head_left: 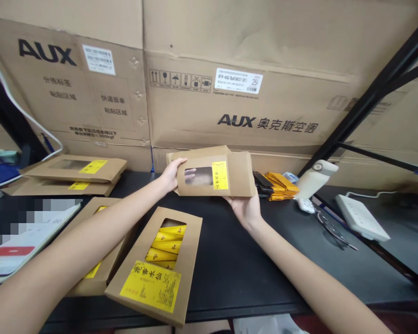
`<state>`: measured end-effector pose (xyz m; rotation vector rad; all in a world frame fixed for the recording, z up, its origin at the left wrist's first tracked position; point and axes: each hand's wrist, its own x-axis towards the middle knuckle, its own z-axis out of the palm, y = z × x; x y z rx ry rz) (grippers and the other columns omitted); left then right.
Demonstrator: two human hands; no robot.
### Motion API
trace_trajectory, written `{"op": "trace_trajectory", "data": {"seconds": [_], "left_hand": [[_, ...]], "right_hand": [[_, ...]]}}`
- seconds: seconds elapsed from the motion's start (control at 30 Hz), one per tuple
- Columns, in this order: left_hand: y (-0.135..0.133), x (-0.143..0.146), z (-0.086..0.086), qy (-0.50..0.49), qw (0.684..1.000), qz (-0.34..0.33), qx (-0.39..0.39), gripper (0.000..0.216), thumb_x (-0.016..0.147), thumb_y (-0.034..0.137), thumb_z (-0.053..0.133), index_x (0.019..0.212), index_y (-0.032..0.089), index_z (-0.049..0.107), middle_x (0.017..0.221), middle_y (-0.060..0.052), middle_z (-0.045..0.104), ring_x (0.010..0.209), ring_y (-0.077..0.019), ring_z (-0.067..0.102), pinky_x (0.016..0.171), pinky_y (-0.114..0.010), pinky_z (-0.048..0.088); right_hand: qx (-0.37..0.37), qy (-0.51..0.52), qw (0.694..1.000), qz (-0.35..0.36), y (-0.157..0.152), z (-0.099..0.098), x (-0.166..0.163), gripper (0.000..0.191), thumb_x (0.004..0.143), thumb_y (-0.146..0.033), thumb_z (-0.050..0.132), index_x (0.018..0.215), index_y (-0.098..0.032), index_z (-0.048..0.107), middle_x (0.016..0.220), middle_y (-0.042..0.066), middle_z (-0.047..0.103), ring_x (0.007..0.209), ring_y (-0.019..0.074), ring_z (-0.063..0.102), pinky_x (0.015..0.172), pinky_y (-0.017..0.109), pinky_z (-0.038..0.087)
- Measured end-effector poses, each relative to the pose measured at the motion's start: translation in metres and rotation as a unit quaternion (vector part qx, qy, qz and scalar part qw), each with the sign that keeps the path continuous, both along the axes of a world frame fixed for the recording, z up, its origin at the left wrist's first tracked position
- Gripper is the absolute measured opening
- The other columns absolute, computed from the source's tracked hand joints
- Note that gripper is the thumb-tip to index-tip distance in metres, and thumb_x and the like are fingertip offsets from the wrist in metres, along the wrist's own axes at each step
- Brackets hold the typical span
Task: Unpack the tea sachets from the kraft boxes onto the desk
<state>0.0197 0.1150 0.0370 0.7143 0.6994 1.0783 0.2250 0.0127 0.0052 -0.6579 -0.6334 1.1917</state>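
Raised above the black table is a kraft paper box (202, 185) with a clear window and a yellow label. My left hand (173, 175) grips its left end, fingers partly hidden; pale finger-like shapes show in the window. At the right end, my right hand (245, 208) holds the box from below, most fingers out of sight behind it. Below them lies a windowed kraft box (190, 260) filled with yellow packets (165, 246). Another kraft box (120, 227) lies beside it, partly covered by my left forearm.
Flat windowed boxes (64, 169) are stacked at the left, near a tablet-like screen (38, 241). Orange packets (282, 185), a pale bottle (315, 178), a cable and a white power strip (362, 215) sit at the right. Large cartons (195, 111) wall the back; black metal posts (362, 97) slant upward.
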Motion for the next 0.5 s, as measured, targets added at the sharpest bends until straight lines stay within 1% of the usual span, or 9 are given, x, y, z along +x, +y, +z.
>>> {"op": "trace_trajectory", "data": {"seconds": [0.07,0.13,0.2,0.27,0.33,0.37,0.43,0.5], "left_hand": [[-0.001,0.0,-0.001,-0.011,0.999,-0.029,0.027,0.015,0.086,0.017,0.051,0.095,0.012,0.062,0.074,-0.006,0.07,0.062,-0.0154,0.067,0.056,-0.026,0.057],[-0.002,0.001,-0.003,-0.005,0.997,-0.047,0.062,0.017,0.087,0.016,0.052,0.099,0.012,0.063,0.079,-0.007,0.072,0.066,-0.0156,0.069,0.061,-0.027,0.058],[-0.003,0.003,-0.005,0.021,0.994,-0.053,0.089,0.018,0.087,0.017,0.055,0.102,0.012,0.064,0.087,-0.009,0.073,0.072,-0.0163,0.07,0.067,-0.029,0.059],[-0.002,0.005,-0.008,0.055,0.993,-0.048,0.098,0.02,0.085,0.02,0.06,0.102,0.011,0.065,0.097,-0.011,0.073,0.077,-0.0174,0.07,0.072,-0.032,0.059],[-0.001,0.006,-0.01,0.077,0.991,-0.026,0.103,0.021,0.081,0.02,0.065,0.1,0.011,0.066,0.102,-0.013,0.072,0.081,-0.0179,0.07,0.076,-0.033,0.058],[0.0,0.006,-0.012,0.081,0.991,-0.008,0.108,0.022,0.079,0.02,0.068,0.099,0.011,0.067,0.103,-0.013,0.071,0.082,-0.018,0.07,0.077,-0.034,0.058],[0.002,0.006,-0.014,0.084,0.989,0.026,0.122,0.023,0.075,0.02,0.071,0.096,0.011,0.067,0.102,-0.012,0.072,0.082,-0.0182,0.069,0.077,-0.034,0.058],[0.005,0.006,-0.016,0.098,0.985,0.055,0.128,0.022,0.073,0.022,0.073,0.091,0.011,0.067,0.096,-0.012,0.072,0.077,-0.018,0.069,0.072,-0.033,0.059]], "right_hand": [[-0.032,0.064,0.997,0.01,0.001,0.007,0.005,0.02,0.084,-0.027,0.041,0.092,-0.023,0.059,0.093,0.003,0.071,0.089,0.0191,0.068,0.075,0.035,0.059],[-0.053,0.111,0.992,0.028,0.002,0.012,0.012,0.021,0.077,-0.018,0.041,0.088,-0.022,0.058,0.092,0.005,0.071,0.094,0.018,0.067,0.081,0.033,0.057],[-0.038,0.133,0.989,0.048,0.002,0.014,0.019,0.026,0.067,-0.012,0.041,0.086,-0.022,0.057,0.092,0.005,0.07,0.096,0.0173,0.066,0.085,0.032,0.056],[-0.012,0.132,0.989,0.072,0.001,0.013,0.021,0.037,0.058,-0.009,0.041,0.088,-0.023,0.058,0.094,0.004,0.07,0.098,0.0181,0.065,0.089,0.037,0.055],[-0.007,0.116,0.988,0.099,-0.001,0.012,0.021,0.046,0.052,-0.007,0.041,0.091,-0.024,0.059,0.095,0.002,0.071,0.099,0.0194,0.065,0.092,0.042,0.053],[-0.012,0.104,0.988,0.113,-0.002,0.012,0.019,0.048,0.051,-0.007,0.041,0.092,-0.024,0.059,0.096,0.002,0.071,0.1,0.0198,0.065,0.093,0.044,0.052],[-0.021,0.074,0.988,0.134,-0.004,0.012,0.016,0.047,0.053,-0.006,0.042,0.093,-0.024,0.06,0.097,0.002,0.071,0.102,0.0201,0.064,0.096,0.046,0.05],[-0.016,0.032,0.988,0.147,-0.005,0.012,0.014,0.046,0.056,-0.006,0.043,0.095,-0.024,0.06,0.1,0.001,0.071,0.105,0.0201,0.063,0.1,0.047,0.048]]}}
